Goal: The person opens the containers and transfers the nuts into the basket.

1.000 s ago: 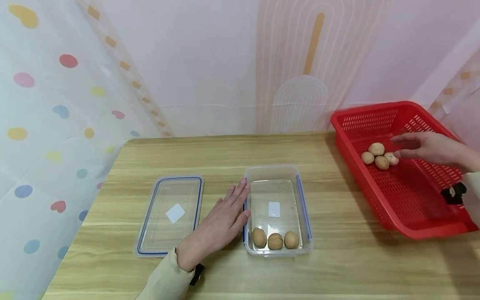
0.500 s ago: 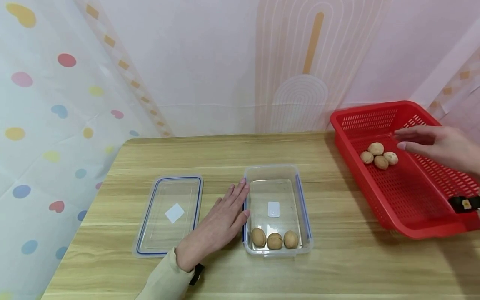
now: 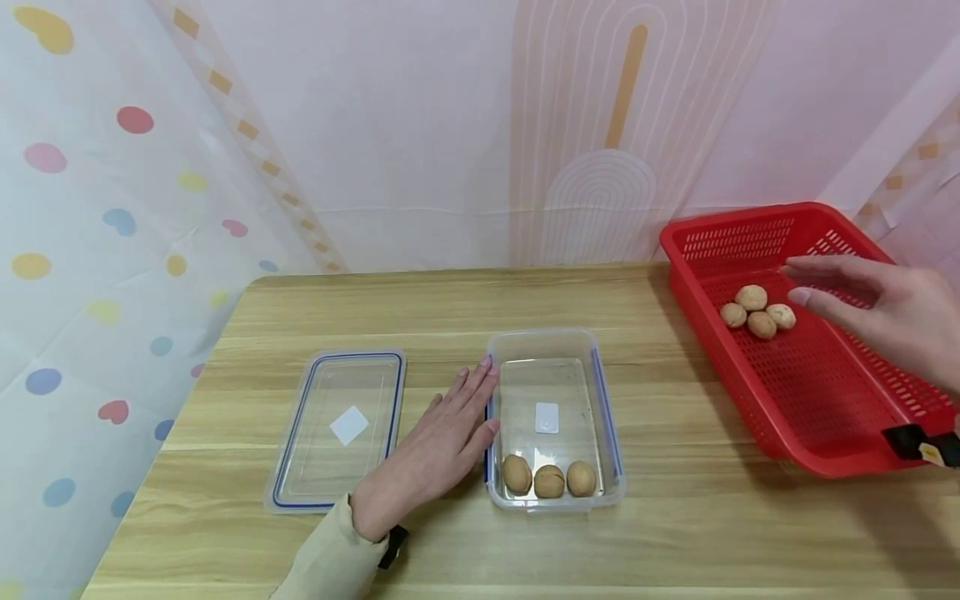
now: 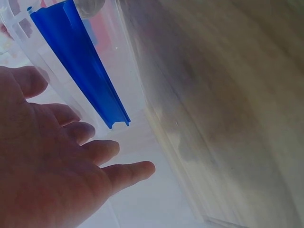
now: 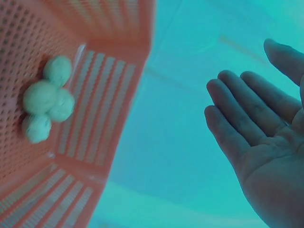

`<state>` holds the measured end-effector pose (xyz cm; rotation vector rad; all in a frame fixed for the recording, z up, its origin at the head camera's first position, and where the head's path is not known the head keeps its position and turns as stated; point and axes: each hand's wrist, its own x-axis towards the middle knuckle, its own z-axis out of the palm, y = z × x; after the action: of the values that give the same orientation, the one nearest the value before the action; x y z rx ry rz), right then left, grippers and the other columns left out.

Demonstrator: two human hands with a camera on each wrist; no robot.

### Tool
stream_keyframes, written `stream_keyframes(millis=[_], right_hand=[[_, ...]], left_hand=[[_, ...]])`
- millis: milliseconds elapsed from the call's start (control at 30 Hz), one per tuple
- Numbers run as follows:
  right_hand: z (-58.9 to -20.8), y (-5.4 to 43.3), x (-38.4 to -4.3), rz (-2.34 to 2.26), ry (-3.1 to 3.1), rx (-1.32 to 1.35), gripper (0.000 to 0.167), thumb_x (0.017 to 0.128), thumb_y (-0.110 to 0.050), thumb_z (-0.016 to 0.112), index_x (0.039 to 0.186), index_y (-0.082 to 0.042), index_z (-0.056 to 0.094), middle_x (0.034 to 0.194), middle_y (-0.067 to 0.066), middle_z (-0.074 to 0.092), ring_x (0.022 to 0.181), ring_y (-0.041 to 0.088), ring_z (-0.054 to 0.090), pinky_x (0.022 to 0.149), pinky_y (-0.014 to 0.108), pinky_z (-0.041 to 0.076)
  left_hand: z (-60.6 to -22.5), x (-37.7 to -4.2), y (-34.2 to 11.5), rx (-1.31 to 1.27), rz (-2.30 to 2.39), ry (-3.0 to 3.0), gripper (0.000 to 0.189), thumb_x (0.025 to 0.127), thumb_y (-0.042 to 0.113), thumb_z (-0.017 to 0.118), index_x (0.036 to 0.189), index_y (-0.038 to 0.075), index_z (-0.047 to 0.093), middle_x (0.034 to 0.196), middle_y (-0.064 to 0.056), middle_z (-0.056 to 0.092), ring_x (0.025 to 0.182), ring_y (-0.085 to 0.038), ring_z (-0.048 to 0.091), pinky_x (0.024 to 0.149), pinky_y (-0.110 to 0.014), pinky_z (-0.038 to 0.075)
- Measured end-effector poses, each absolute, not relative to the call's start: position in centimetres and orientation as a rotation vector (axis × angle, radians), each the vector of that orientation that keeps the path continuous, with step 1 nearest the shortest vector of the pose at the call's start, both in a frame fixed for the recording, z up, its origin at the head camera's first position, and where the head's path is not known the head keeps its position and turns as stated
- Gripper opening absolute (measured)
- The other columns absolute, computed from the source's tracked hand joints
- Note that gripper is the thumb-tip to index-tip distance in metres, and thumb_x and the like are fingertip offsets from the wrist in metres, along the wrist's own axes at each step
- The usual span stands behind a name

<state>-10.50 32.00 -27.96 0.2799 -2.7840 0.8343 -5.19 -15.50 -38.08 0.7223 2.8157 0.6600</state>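
Observation:
My left hand [image 3: 438,450] rests with straight fingers against the left wall of a clear plastic food box [image 3: 546,343]. In the left wrist view the box's blue side clip [image 4: 80,66] lies just beyond its fingertips. Three walnuts [image 3: 549,481] line the near end of the box. Above the red plastic basket [image 3: 716,367] hovers my right hand [image 3: 888,312], thumb and fingers apart and nothing between them. Several walnuts [image 3: 762,324] sit clustered on the basket floor, left of that hand and not touched by it. The right wrist view shows the palm [image 5: 273,166] bare.
A clear lid [image 3: 337,467] with a blue seal lies flat left of the box, partly under the left forearm. The wooden table [image 3: 450,308] ends at a patterned cloth backdrop [image 3: 420,150]. The basket's high rim stands at the table's right side.
The right hand has drawn back to the right, away from the walnuts in the basket, with its thumb and fingers spread wider. The left hand, the box and the walnuts stay in place.

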Motion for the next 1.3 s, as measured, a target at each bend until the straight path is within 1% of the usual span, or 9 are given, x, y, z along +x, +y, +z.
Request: stream_keyframes(millis=[67, 233, 300, 500, 600, 767, 967, 1167, 1300], right_hand=[[-27.7, 31.5, -9.9, 0.834, -2.767, 0.265, 0.041, 0.095, -0.017, 0.077, 0.133, -0.006, 0.070, 0.122, 0.006, 0.074, 0.096, -0.030, 0.041, 0.076, -0.005, 0.032], [-27.4, 30.0, -8.6, 0.881, -2.767, 0.230, 0.042, 0.095, -0.023, 0.078, 0.136, -0.015, 0.070, 0.126, 0.000, 0.071, 0.106, -0.015, 0.046, 0.078, -0.005, 0.031], [-27.3, 29.2, -8.2, 0.915, -2.767, 0.233, 0.044, 0.095, -0.023, 0.078, 0.137, -0.015, 0.069, 0.127, 0.006, 0.071, 0.107, -0.010, 0.047, 0.077, -0.005, 0.034], [-27.6, 26.8, -7.3, 0.982, -2.665, 0.409, 0.044, 0.089, -0.008, 0.083, 0.131, -0.016, 0.074, 0.113, -0.034, 0.065, 0.102, -0.013, 0.056, 0.081, -0.002, 0.040], [-27.9, 25.4, -7.1, 0.927, -2.568, 0.590, 0.050, 0.081, 0.003, 0.086, 0.126, -0.016, 0.076, 0.111, -0.025, 0.071, 0.096, -0.012, 0.061, 0.080, 0.001, 0.044], [-28.8, 23.4, -6.6, 0.829, -2.478, 0.847, 0.052, 0.077, -0.002, 0.089, 0.126, -0.014, 0.076, 0.112, -0.001, 0.077, 0.087, -0.004, 0.060, 0.072, 0.005, 0.048], [-29.6, 21.0, -5.9, 0.920, -2.438, 1.049, 0.047, 0.085, -0.016, 0.086, 0.130, -0.012, 0.072, 0.123, 0.000, 0.074, 0.110, 0.006, 0.068, 0.097, 0.008, 0.046], [-30.1, 18.7, -5.4, 0.933, -2.361, 1.185, 0.046, 0.103, -0.046, 0.063, 0.130, -0.010, 0.071, 0.126, 0.004, 0.072, 0.119, 0.023, 0.066, 0.110, 0.015, 0.039], [-30.8, 17.2, -5.3, 0.915, -2.310, 1.255, 0.049, 0.106, -0.049, 0.053, 0.128, -0.009, 0.071, 0.127, 0.005, 0.072, 0.121, 0.025, 0.065, 0.115, 0.020, 0.037]], left_hand=[[-38.1, -5.2, -15.5, 0.725, 0.664, 2.814, 0.064, 0.113, 0.039, 0.038, 0.166, 0.011, 0.015, 0.172, -0.001, 0.002, 0.157, -0.037, 0.013, 0.118, -0.068, 0.024], [-38.1, -5.3, -15.6, 0.729, 0.678, 2.809, 0.064, 0.113, 0.038, 0.038, 0.167, 0.012, 0.016, 0.172, 0.000, 0.003, 0.157, -0.036, 0.013, 0.119, -0.068, 0.024], [-38.1, -5.3, -15.6, 0.728, 0.685, 2.810, 0.064, 0.113, 0.038, 0.039, 0.167, 0.012, 0.016, 0.172, 0.000, 0.003, 0.157, -0.036, 0.014, 0.119, -0.068, 0.024], [-38.2, -5.4, -15.6, 0.727, 0.697, 2.810, 0.064, 0.113, 0.038, 0.039, 0.166, 0.012, 0.017, 0.172, -0.001, 0.004, 0.157, -0.036, 0.014, 0.118, -0.068, 0.023], [-38.2, -5.4, -15.6, 0.727, 0.695, 2.810, 0.064, 0.113, 0.038, 0.039, 0.166, 0.012, 0.017, 0.172, -0.001, 0.004, 0.157, -0.037, 0.014, 0.118, -0.068, 0.024], [-38.1, -5.4, -15.7, 0.726, 0.691, 2.804, 0.064, 0.113, 0.038, 0.039, 0.166, 0.012, 0.017, 0.172, 0.000, 0.003, 0.157, -0.036, 0.013, 0.118, -0.068, 0.023], [-38.1, -5.5, -15.7, 0.723, 0.688, 2.805, 0.064, 0.113, 0.038, 0.038, 0.167, 0.012, 0.017, 0.173, -0.001, 0.003, 0.157, -0.036, 0.013, 0.119, -0.068, 0.023], [-38.1, -5.5, -15.8, 0.724, 0.689, 2.809, 0.064, 0.113, 0.038, 0.039, 0.167, 0.012, 0.016, 0.173, -0.001, 0.003, 0.157, -0.036, 0.013, 0.119, -0.067, 0.023], [-38.1, -5.5, -15.7, 0.725, 0.687, 2.803, 0.064, 0.113, 0.039, 0.038, 0.167, 0.012, 0.015, 0.172, 0.000, 0.002, 0.157, -0.036, 0.013, 0.119, -0.067, 0.023]])
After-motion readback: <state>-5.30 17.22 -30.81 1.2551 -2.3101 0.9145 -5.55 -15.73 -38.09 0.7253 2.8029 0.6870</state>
